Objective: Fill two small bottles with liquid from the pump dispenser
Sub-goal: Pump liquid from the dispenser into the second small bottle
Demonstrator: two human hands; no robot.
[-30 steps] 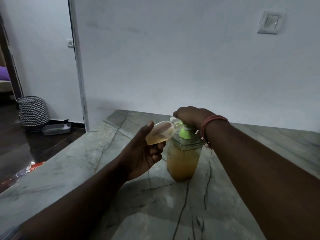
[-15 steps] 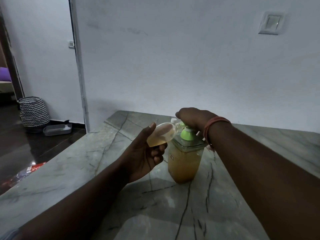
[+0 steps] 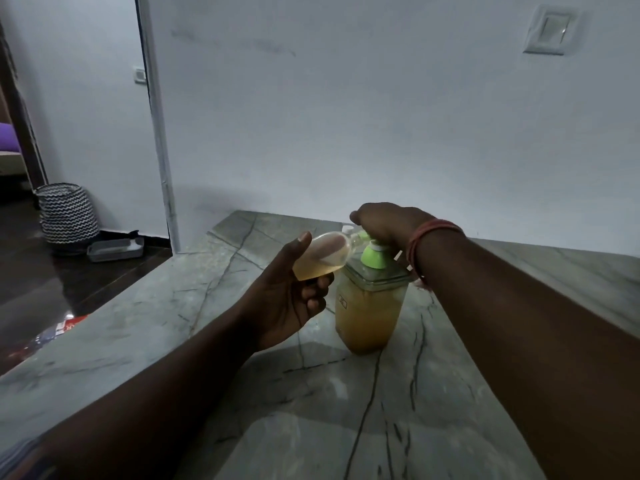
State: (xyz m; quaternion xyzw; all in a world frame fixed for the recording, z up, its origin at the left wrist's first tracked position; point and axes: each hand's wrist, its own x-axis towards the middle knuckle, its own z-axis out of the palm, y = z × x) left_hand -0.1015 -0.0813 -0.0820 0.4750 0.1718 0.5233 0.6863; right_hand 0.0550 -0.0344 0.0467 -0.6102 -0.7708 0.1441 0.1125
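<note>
Left hand [image 3: 287, 299] wrapped around small clear bottle [image 3: 320, 256], tilted, part-filled with amber liquid, neck at green pump nozzle. Right hand [image 3: 384, 221] closed down over pump head of square pump dispenser [image 3: 370, 313], which stands on marble counter [image 3: 311, 410]. Nozzle-to-neck contact unclear, probably touching. Red thread bracelet [image 3: 426, 237] on right wrist.

Dim, bluish light; soft shadows on the marble table [image 3: 173, 327], edges bowed by the wide lens.
</note>
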